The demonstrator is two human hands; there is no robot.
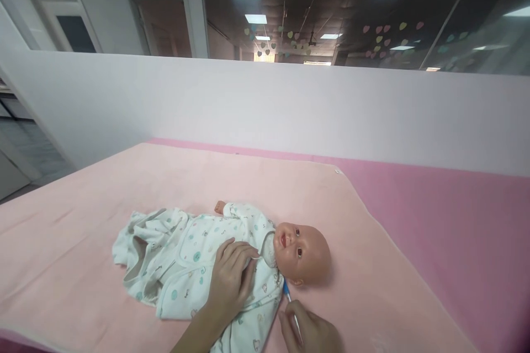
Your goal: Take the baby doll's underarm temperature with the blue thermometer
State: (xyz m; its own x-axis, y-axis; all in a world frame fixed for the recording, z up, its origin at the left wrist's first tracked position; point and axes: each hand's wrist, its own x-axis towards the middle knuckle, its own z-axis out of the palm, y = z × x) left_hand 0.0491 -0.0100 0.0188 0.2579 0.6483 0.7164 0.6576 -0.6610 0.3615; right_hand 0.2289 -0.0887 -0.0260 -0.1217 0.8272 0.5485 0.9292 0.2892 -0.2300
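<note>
A smooth white partition wall [290, 105] runs across the far side, with a wide dark glass panel [351, 5] above it bearing small pastel hearts. Below it spreads a peach-pink cloth blanket [124, 187], laid over a surface whose deeper pink covering [455, 209] shows along the back and right. On the blanket, near the middle, a plastic baby doll [308, 253] lies on its back, its bald head to the right and turned a little toward the camera. It wears a loose white cloth garment [199, 240] printed with small teal and grey figures, the lower part rumpled out to the left. The left hand [236, 273] rests on the doll's chest; its forearm slants up from the bottom edge, the back of the hand faces up, and the fingers bend toward the thumb by the collar, though whether they grip the cloth I cannot tell. The right hand [312, 328], low beside the doll's shoulder, is closed around a slim white stick with a blue end [286, 289], thumb and fingers curled on its shaft; the blue end points up between head and sleeve. The two hands stand apart.
</note>
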